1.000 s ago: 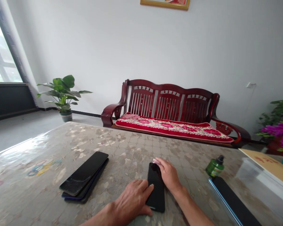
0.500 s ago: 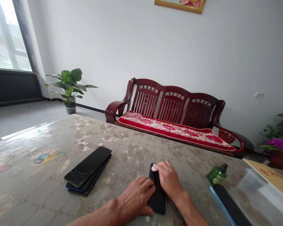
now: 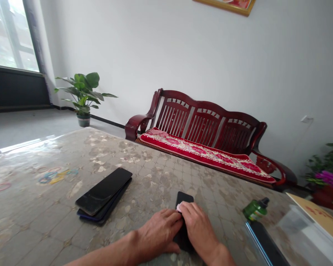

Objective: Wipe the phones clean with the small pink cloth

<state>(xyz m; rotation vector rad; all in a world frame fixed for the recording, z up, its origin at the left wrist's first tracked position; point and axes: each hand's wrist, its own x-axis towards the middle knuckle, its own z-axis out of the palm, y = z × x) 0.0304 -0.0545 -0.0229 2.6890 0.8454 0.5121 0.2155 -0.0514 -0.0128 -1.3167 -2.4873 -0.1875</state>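
A black smartphone (image 3: 185,197) lies on the table, its lower part largely covered by my hands. My left hand (image 3: 159,231) grips it from the left side, with the fingers over its face and the thumb low by the near end. Pinched in the fingers of my right hand (image 3: 198,225) is a small pale pink cloth (image 3: 179,207), pressed against the phone's screen. Only a bit of the cloth shows. To the left, a stack of phones (image 3: 105,192) rests with the top one dark and slightly askew.
On the right are a green bottle (image 3: 255,209), another phone stack (image 3: 266,240) and a clear plastic box (image 3: 302,229) beside a tan card (image 3: 319,210). Coloured rubber bands (image 3: 57,176) lie at the left of the patterned tabletop (image 3: 144,173). A red wooden bench (image 3: 205,125) stands beyond.
My right hand has slid down the phone toward me with the cloth, baring the phone's far end. My left hand stays on the phone. The view has shifted slightly.
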